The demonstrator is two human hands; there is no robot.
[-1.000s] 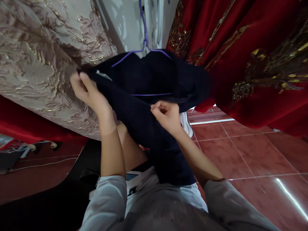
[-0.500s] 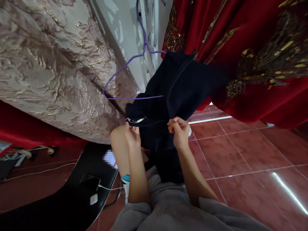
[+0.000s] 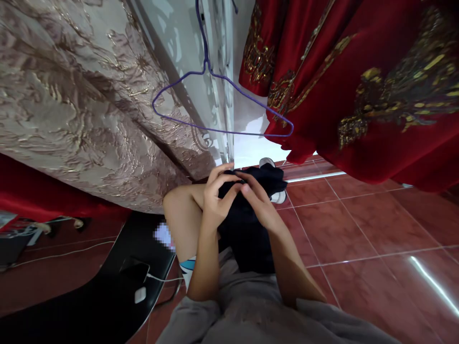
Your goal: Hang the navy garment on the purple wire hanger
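dark garment (image 3: pixel 247 229) bunched, hands (image 3: pixel 215 203) covering top

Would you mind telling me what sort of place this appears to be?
Probably a dress or costume shop, perhaps a home wardrobe area: red gold-embroidered garments and a beige brocade gown hang over red floor tiles, beside a bare purple hanger.

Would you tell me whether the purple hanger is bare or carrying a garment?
Bare: the purple hanger hangs empty, and the dark garment is bunched in both hands.
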